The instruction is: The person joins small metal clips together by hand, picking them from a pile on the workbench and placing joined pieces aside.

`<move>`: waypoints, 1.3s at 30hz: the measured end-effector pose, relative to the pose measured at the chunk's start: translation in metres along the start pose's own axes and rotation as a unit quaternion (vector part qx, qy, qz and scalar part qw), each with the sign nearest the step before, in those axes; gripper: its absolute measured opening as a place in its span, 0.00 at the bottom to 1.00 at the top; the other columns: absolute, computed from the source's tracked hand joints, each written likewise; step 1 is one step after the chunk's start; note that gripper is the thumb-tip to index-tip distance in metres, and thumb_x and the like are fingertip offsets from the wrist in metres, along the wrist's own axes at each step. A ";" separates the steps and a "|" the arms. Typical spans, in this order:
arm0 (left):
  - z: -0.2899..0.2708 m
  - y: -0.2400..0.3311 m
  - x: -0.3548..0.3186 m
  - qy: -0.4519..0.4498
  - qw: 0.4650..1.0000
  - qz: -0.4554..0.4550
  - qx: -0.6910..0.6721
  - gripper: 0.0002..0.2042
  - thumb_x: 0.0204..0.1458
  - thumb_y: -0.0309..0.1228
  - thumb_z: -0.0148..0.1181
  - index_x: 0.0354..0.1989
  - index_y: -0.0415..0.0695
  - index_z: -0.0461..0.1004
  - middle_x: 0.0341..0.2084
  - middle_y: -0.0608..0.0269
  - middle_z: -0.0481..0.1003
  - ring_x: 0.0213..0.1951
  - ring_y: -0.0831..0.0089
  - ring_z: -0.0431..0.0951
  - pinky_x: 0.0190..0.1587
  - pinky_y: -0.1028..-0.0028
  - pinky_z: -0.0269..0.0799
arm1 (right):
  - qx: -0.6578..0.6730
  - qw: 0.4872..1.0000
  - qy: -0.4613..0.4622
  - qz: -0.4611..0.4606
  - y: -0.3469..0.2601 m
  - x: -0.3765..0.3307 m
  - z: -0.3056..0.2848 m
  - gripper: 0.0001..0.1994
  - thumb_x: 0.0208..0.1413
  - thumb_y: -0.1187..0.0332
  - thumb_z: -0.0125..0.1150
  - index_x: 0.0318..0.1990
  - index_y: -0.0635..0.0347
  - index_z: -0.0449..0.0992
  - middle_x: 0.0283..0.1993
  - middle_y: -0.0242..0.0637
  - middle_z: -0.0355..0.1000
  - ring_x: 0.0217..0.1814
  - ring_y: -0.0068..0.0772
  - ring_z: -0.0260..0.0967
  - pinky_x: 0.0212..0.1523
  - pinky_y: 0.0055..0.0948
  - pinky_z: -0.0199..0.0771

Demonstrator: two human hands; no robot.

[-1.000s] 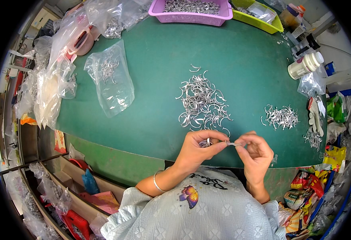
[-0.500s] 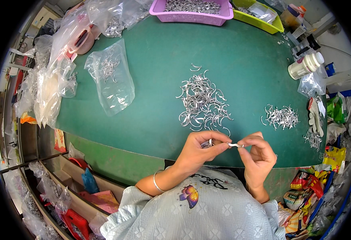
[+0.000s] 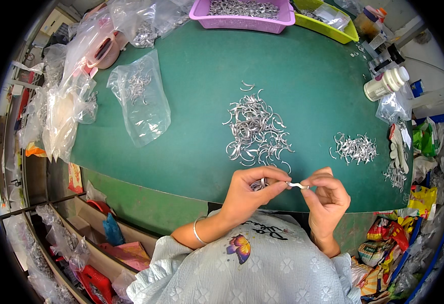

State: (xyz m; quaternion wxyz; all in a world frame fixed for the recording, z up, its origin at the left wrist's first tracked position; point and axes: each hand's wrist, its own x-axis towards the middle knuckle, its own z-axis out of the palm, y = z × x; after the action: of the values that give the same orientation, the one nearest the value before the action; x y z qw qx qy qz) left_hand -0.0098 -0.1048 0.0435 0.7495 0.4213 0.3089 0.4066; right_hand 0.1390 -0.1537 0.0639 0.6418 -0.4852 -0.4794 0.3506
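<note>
Between my two hands, just over the table's near edge, a small curved silver metal piece (image 3: 298, 185) is held by its ends. My left hand (image 3: 255, 188) pinches one end with thumb and forefinger, and several more curved metal pieces (image 3: 258, 184) are tucked in its palm. The thumb and fingers of my right hand (image 3: 328, 195) close on the other end. Beyond my left hand lies a loose pile of curved silver pieces (image 3: 255, 126). A smaller pile of similar pieces (image 3: 357, 148) lies farther right, past my right hand.
A green tabletop (image 3: 196, 101) carries a clear plastic bag (image 3: 148, 114) with metal pieces at the left. At the back stand a purple basket (image 3: 242, 23) and a yellow-green basket (image 3: 333, 31). A white bottle (image 3: 386, 83) and a glove (image 3: 397, 147) are at the right edge.
My left hand has shifted very slightly left, and a little more of the piece between my hands shows. Both hands keep their pinch on it.
</note>
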 end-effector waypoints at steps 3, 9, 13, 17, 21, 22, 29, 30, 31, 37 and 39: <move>-0.001 0.006 -0.002 -0.003 0.992 -0.096 -0.082 0.05 0.48 0.22 0.56 0.32 0.36 0.74 0.27 0.64 0.74 0.17 0.89 0.59 0.17 0.86 0.50 | 0.006 1.000 0.003 0.007 -0.001 0.000 0.001 0.14 0.36 0.90 0.58 0.33 0.68 0.71 0.30 0.42 0.71 0.36 0.31 0.66 0.37 0.24 0.66; -0.001 0.006 -0.001 -0.019 0.982 -0.123 -0.141 0.07 0.51 0.24 0.54 0.35 0.35 0.73 0.25 0.62 0.75 0.15 0.90 0.56 0.15 0.86 0.46 | 0.030 0.999 0.013 0.041 0.000 0.000 0.002 0.13 0.37 0.90 0.57 0.33 0.68 0.70 0.31 0.41 0.70 0.36 0.30 0.66 0.37 0.24 0.65; -0.002 0.003 0.000 -0.015 0.977 -0.133 -0.169 0.07 0.51 0.25 0.54 0.35 0.35 0.73 0.25 0.62 0.75 0.14 0.89 0.55 0.15 0.86 0.46 | 0.065 0.995 0.011 0.075 0.004 0.000 0.002 0.12 0.38 0.89 0.56 0.33 0.68 0.70 0.32 0.41 0.70 0.36 0.29 0.66 0.38 0.24 0.64; -0.003 -0.001 0.008 0.034 0.977 -0.157 -0.137 0.07 0.50 0.27 0.55 0.34 0.36 0.73 0.22 0.65 0.72 0.14 0.89 0.54 0.14 0.85 0.46 | 0.035 0.995 0.016 0.090 0.023 0.005 0.000 0.12 0.39 0.87 0.57 0.35 0.68 0.70 0.36 0.40 0.69 0.35 0.27 0.64 0.38 0.23 0.63; -0.027 -0.003 0.048 0.078 0.980 -0.153 -0.096 0.06 0.51 0.30 0.55 0.30 0.40 0.73 0.13 0.78 0.61 0.13 0.90 0.53 0.14 0.85 0.45 | -0.168 0.983 0.000 0.079 0.051 0.023 -0.014 0.11 0.41 0.82 0.58 0.36 0.66 0.73 0.38 0.37 0.69 0.34 0.25 0.62 0.37 0.22 0.62; -0.031 0.007 0.070 0.112 0.985 -0.110 -0.066 0.07 0.50 0.30 0.56 0.31 0.39 0.74 0.12 0.79 0.60 0.14 0.89 0.53 0.15 0.84 0.46 | -0.225 0.971 -0.007 0.082 0.060 0.027 -0.019 0.11 0.42 0.81 0.58 0.36 0.65 0.73 0.38 0.37 0.69 0.34 0.25 0.62 0.37 0.21 0.62; -0.079 0.080 0.260 0.236 0.962 0.115 -0.077 0.07 0.50 0.24 0.51 0.32 0.32 0.72 0.20 0.64 0.71 0.13 0.86 0.54 0.13 0.84 0.48 | -0.466 0.879 -0.084 -0.052 0.097 0.036 -0.004 0.12 0.40 0.72 0.62 0.36 0.64 0.73 0.36 0.41 0.67 0.40 0.41 0.61 0.40 0.34 0.58; -0.088 0.074 0.270 0.268 0.958 0.090 -0.047 0.07 0.51 0.24 0.51 0.34 0.31 0.71 0.21 0.63 0.71 0.13 0.87 0.53 0.13 0.84 0.48 | -0.487 0.867 -0.093 -0.055 0.098 0.036 -0.002 0.12 0.39 0.72 0.63 0.35 0.63 0.74 0.35 0.40 0.67 0.40 0.41 0.61 0.38 0.34 0.57; -0.078 0.064 0.269 0.256 0.963 0.069 -0.045 0.08 0.51 0.23 0.50 0.36 0.31 0.70 0.23 0.63 0.71 0.13 0.87 0.53 0.13 0.85 0.48 | -0.480 0.870 -0.092 -0.062 0.104 0.036 -0.005 0.09 0.39 0.72 0.63 0.31 0.62 0.74 0.32 0.37 0.67 0.37 0.39 0.61 0.36 0.34 0.56; -0.054 0.010 0.173 0.064 0.994 -0.054 -0.071 0.10 0.52 0.25 0.49 0.41 0.33 0.70 0.23 0.67 0.70 0.14 0.88 0.54 0.14 0.87 0.47 | -0.431 0.898 -0.068 -0.066 0.100 0.036 -0.016 0.07 0.38 0.77 0.62 0.28 0.63 0.74 0.26 0.38 0.67 0.32 0.41 0.62 0.35 0.33 0.57; -0.059 0.004 0.133 0.042 0.993 -0.091 -0.060 0.11 0.52 0.26 0.50 0.41 0.35 0.70 0.23 0.67 0.71 0.14 0.89 0.54 0.14 0.87 0.48 | -0.380 0.921 -0.072 -0.039 0.092 0.035 -0.017 0.08 0.39 0.81 0.60 0.31 0.65 0.74 0.24 0.37 0.66 0.28 0.34 0.61 0.32 0.28 0.60</move>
State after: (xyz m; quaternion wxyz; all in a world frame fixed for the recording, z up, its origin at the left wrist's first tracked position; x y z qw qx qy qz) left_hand 0.0052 0.0346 0.0042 0.7934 0.3284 0.3526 0.3718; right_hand 0.1672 -0.1003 -0.0161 0.3857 -0.6471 -0.6400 0.1511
